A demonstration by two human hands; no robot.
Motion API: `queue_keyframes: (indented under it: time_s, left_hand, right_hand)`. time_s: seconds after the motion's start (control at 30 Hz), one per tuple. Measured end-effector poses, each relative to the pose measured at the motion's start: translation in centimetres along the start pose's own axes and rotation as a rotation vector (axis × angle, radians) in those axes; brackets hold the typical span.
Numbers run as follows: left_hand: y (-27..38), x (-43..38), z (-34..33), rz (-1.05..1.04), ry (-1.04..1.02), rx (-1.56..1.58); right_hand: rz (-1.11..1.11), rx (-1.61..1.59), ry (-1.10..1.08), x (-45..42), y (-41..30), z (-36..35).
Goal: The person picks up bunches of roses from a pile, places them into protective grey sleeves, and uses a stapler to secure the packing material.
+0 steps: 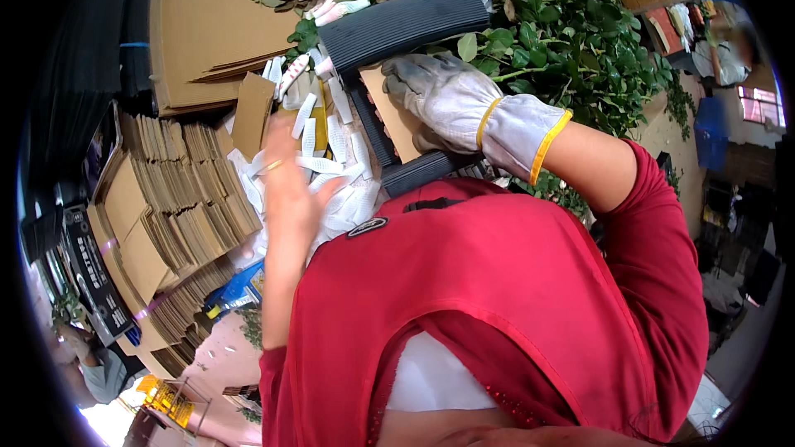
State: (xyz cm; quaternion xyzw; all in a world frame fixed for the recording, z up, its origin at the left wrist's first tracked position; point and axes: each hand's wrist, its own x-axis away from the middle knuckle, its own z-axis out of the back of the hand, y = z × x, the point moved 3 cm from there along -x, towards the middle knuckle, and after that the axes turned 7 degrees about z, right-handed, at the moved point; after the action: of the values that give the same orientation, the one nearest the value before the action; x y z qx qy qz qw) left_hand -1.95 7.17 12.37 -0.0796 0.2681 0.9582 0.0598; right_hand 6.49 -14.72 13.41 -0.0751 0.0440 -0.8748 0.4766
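My left hand (289,186), bare and with a ring, is blurred over a heap of white mesh sleeves (348,198). Its fingertips are near a small cardboard piece (251,112); whether they hold anything is unclear. In a thick white work glove with yellow trim, my right hand (441,99) grips a cardboard strip (388,105) at its edges. The strip lies over pinkish flower heads (380,121), mostly hidden, between folds of a black corrugated sheet (404,25). A patterned white-and-red object (293,74) lies among the sleeves.
Leafy green stems (559,43) spread across the back right. Netted pink flower buds (335,9) lie beyond the black sheet. Flat cardboard sheets (211,31) are stacked at the back left, and bundled cardboard pieces (180,180) stand at left. Other people are visible at both edges.
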Motion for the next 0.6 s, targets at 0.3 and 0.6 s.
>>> queue_keyframes:
  time_s: [0.3, 0.6]
  left_hand:
    - [5.6, -4.0, -6.5, -0.26, -0.349, 0.128]
    - [5.9, -4.2, -6.5, -0.283, -0.375, -0.047]
  right_hand:
    - [-0.275, -0.801, 0.073, -0.6, 7.6, 0.8]
    - [0.037, -0.056, 0.062, -2.5, 4.9, 6.0]
